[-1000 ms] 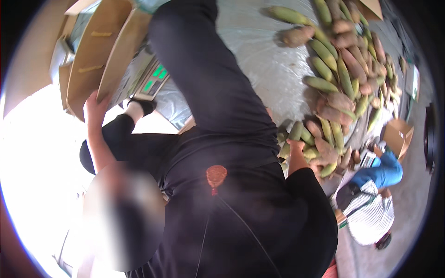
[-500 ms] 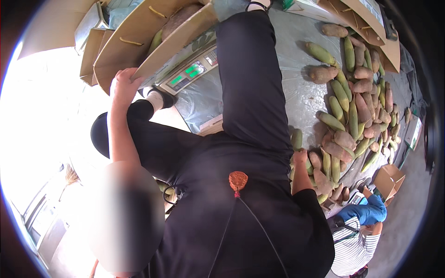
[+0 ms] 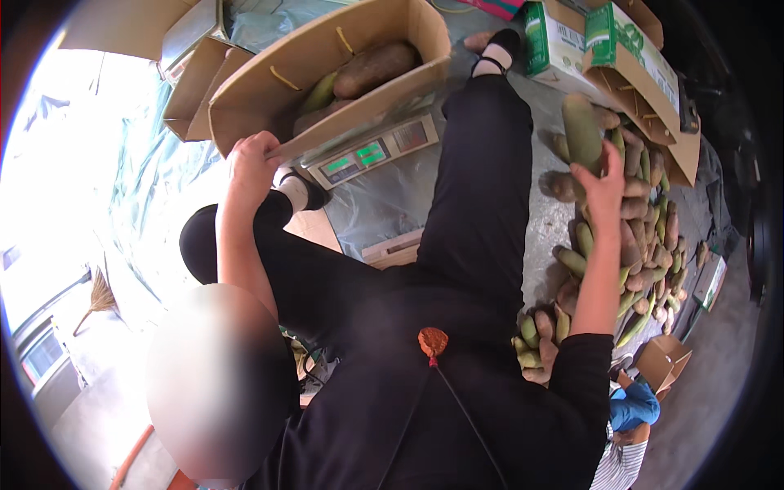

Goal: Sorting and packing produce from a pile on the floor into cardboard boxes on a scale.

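Note:
My left hand [image 3: 253, 160] pinches the near rim of an open cardboard box [image 3: 392, 83] at the corner. Inside the box lie large brown tubers [image 3: 377, 70], like sweet potatoes, and a green one partly hidden by them. The box stands on a digital scale [image 3: 374, 153] with lit green displays. On the right, my right hand [image 3: 603, 181] is closed round the lower end of a thick green radish-like vegetable [image 3: 581, 135], lifted over the pile. Below it spreads a heap of long green vegetables and brown tubers [image 3: 633, 233].
White-and-green cartons [image 3: 557, 51] stand behind the pile. Another opened box [image 3: 663, 363] lies at the lower right, beside a person in a striped top [image 3: 618, 465]. A broom [image 3: 100, 298] is at the left. Clear plastic sheeting [image 3: 367, 216] covers the floor between my legs.
My right hand has moved from beside my hip up to the far part of the heap and now holds a green vegetable. My left hand stays on the box rim; the view has shifted.

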`<state>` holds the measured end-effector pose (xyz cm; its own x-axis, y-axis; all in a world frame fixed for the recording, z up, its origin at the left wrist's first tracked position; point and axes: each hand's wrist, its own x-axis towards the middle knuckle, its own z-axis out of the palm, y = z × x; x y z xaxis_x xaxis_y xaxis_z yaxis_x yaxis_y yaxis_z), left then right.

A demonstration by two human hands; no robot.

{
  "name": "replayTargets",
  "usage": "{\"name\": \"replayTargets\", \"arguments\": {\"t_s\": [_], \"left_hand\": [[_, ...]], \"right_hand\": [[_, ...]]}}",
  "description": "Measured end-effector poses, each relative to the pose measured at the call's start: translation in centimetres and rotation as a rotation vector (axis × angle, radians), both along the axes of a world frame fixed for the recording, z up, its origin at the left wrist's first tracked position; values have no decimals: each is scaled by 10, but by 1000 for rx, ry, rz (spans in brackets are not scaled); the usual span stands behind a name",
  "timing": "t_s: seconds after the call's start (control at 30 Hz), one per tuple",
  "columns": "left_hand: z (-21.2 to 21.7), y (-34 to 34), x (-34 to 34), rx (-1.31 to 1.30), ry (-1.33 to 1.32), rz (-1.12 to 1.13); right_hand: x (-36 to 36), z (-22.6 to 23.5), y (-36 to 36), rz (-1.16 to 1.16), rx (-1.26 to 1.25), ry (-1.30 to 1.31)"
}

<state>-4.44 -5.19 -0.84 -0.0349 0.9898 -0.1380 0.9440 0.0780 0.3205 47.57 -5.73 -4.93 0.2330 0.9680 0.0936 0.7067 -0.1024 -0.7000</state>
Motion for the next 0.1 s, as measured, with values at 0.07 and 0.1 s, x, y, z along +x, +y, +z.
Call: {"name": "replayTargets", "arguments": {"t_s": [0.07, 0.1], "left_hand": [[5, -6, -6, 16, 10, -8], [5, -4, -5, 40, 15, -37]], "right_hand": [[-30, 39, 38, 180, 87, -25], [-45, 61, 53, 259, 115, -47]]}}
